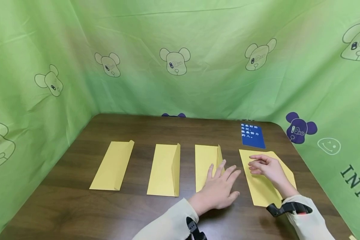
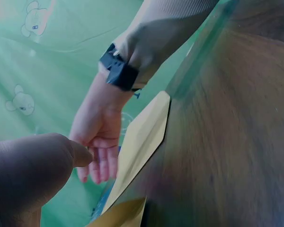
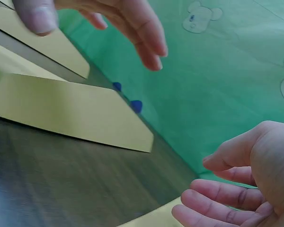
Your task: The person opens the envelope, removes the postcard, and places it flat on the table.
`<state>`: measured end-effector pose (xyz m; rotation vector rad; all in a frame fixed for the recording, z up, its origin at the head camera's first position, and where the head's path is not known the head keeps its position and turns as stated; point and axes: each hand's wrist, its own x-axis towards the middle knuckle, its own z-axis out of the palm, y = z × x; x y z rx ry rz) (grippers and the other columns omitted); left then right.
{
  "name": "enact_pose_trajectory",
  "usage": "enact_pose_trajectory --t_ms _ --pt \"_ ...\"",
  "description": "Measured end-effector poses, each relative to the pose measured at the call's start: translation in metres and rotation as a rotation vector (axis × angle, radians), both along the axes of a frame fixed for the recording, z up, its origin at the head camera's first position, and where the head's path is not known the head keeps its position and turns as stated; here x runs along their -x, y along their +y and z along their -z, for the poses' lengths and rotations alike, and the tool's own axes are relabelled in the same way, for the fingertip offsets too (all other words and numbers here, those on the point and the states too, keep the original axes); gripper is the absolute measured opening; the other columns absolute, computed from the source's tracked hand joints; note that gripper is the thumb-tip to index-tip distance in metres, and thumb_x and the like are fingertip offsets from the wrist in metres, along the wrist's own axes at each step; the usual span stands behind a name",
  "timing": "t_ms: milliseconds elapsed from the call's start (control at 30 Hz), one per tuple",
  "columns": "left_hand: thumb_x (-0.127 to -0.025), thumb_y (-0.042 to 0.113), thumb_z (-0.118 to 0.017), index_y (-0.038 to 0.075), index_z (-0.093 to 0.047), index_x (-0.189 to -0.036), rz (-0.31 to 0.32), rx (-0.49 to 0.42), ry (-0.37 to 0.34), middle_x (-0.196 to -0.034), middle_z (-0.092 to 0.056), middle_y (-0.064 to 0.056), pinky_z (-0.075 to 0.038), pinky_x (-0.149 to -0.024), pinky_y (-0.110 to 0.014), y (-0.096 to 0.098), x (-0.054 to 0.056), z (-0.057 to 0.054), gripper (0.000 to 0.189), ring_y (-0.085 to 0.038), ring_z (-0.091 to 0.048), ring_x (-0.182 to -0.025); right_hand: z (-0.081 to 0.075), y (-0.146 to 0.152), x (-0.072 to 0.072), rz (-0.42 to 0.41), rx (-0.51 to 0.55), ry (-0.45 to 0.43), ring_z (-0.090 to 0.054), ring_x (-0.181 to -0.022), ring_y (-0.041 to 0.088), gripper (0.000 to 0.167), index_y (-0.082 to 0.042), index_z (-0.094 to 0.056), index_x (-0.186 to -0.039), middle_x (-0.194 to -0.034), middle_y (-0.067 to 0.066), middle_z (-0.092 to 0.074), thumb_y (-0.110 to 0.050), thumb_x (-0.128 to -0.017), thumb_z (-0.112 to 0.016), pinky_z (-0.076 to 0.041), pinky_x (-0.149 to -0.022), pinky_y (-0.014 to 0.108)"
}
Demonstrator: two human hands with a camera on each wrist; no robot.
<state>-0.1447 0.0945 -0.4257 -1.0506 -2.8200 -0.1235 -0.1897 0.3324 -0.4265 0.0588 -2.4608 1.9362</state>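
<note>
My left hand, its fingers spread, hovers over the lower right part of a yellow envelope, third from the left, whose right-side flap stands partly up. The hand hides that envelope's lower right corner. Over the rightmost yellow envelope is my right hand, fingers loosely bent. It holds nothing in the right wrist view, where the thumb and fingers are apart. That envelope's flap lies unfolded to the right. A blue card with white writing lies just behind it.
Two more yellow envelopes lie to the left on the brown wooden table: one at far left, another with its flap slightly raised. A green curtain with bear drawings surrounds the table's back and sides.
</note>
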Motion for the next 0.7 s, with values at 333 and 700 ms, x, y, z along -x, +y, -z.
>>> enact_pose_trajectory --t_ms 333,700 --pt "-0.097 0.051 -0.052 0.022 -0.031 -0.155 -0.073 -0.027 -0.012 -0.159 -0.032 0.003 -0.021 -0.116 -0.053 -0.035 0.006 0.005 0.068 -0.025 -0.014 -0.15 0.006 -0.027 -0.021 -0.043 -0.137 -0.006 -0.068 -0.073 0.011 0.035 0.024 -0.05 -0.121 -0.089 0.019 -0.068 0.006 -0.093 -0.062 -0.059 -0.064 0.031" --pt "-0.098 0.048 -0.052 0.017 -0.034 -0.154 -0.143 -0.044 -0.057 -0.158 -0.033 -0.002 -0.019 -0.115 -0.058 -0.071 0.012 0.022 0.067 -0.03 -0.016 -0.15 0.005 -0.057 -0.039 -0.081 -0.374 0.05 -0.066 -0.074 0.011 0.033 0.01 -0.063 -0.116 -0.091 0.011 -0.07 -0.002 -0.087 -0.072 -0.055 -0.064 0.026"
